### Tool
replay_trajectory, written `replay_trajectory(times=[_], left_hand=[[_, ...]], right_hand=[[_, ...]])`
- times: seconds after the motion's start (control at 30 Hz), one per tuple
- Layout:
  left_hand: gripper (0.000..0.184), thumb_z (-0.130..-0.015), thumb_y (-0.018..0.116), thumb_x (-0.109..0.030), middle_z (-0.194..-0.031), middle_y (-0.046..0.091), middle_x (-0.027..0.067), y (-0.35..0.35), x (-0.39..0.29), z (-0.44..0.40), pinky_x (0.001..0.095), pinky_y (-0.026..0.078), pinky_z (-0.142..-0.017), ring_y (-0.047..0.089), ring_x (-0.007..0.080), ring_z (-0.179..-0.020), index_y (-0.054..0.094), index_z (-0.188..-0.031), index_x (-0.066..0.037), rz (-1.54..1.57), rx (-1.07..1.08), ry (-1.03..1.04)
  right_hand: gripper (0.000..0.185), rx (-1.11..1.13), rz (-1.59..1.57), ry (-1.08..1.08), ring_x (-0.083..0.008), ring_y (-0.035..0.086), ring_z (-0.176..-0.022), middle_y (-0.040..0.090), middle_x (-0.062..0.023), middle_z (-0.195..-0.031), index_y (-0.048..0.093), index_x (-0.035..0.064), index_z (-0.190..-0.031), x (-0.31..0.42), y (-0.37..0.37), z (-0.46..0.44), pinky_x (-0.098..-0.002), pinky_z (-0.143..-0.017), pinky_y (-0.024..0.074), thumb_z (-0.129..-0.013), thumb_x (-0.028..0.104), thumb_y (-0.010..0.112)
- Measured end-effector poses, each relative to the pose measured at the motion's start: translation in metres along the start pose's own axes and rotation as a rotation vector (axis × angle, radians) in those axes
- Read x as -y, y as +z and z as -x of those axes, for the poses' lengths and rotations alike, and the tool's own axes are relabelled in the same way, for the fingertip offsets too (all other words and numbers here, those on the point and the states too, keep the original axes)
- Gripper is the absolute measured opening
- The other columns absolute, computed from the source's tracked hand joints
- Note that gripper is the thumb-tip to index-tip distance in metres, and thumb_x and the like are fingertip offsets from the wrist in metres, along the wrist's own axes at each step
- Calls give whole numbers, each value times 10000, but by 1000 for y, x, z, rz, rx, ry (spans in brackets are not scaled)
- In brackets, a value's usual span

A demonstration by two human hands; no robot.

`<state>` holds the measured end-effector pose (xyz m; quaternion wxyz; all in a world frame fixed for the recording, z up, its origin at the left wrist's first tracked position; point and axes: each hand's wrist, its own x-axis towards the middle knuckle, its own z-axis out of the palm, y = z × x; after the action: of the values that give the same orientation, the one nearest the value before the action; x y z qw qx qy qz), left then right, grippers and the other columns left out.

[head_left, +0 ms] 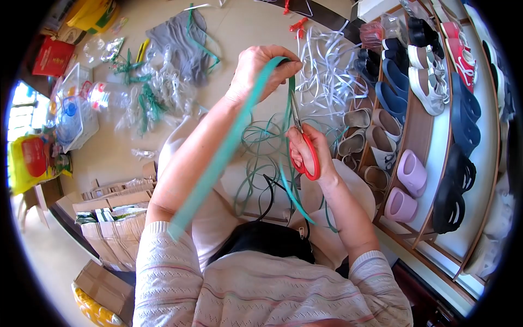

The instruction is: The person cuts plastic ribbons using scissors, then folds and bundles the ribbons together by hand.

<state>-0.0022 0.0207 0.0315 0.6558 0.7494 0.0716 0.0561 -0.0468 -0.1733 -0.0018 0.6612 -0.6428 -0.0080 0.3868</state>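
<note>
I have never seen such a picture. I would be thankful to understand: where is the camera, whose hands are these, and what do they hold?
There is no machine here; these are a person's two bare hands. The single picture comes from a camera worn on that person's head, looking forward and down. The left hand holds a green strap; the right hand holds red-handled scissors, pointed toward the left hand. On the floor lie white strips and a grey cloth; a shoe rack stands at the picture's right.
</note>
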Motion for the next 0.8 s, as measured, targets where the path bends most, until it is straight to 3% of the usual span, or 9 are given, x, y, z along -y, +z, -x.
replay_trajectory(times=[0.2, 0.3, 0.37, 0.53, 0.8], left_hand=[[117, -783, 632, -121, -593, 584, 14, 0, 1, 0, 194, 413, -442, 519, 48, -502, 644, -817, -9, 24, -57, -118], [120, -735, 662, -117, -575, 587, 36, 6, 0, 2, 224, 454, -454, 545, 72, -478, 650, -772, -3, 53, -20, -162], [116, -734, 660, -113, -576, 588, 34, 4, 1, 0, 225, 449, -449, 543, 70, -475, 651, -773, -3, 29, 13, -161], [150, -770, 647, -118, -605, 606, 45, 3, -1, 0, 192, 394, -401, 506, 50, -461, 640, -819, 24, 14, 45, -184], [162, -773, 652, -126, -593, 587, 36, 4, 4, 0, 196, 390, -397, 504, 53, -458, 636, -810, 30, 37, 50, -189]], right_hand=[[278, 1, 85, -52, -49, 374, -443, 413, 25, -559, 502, 20, -882, 5, -2, -1, -195, -408, 292, -886, 295, 544], [278, 3, 156, -74, -51, 391, -445, 417, 25, -555, 501, 26, -883, 8, -7, -4, -200, -414, 311, -881, 299, 551], [289, 10, 192, 19, -43, 388, -435, 419, 35, -558, 510, 46, -885, 18, -8, 0, -191, -414, 322, -859, 325, 582], [307, 32, 257, -73, -30, 380, -431, 423, 47, -587, 517, 47, -896, 3, -15, -6, -177, -397, 304, -849, 340, 594], [289, 9, 275, -119, -30, 370, -421, 415, 56, -592, 520, 55, -897, 4, -11, -5, -183, -385, 294, -850, 331, 594]])
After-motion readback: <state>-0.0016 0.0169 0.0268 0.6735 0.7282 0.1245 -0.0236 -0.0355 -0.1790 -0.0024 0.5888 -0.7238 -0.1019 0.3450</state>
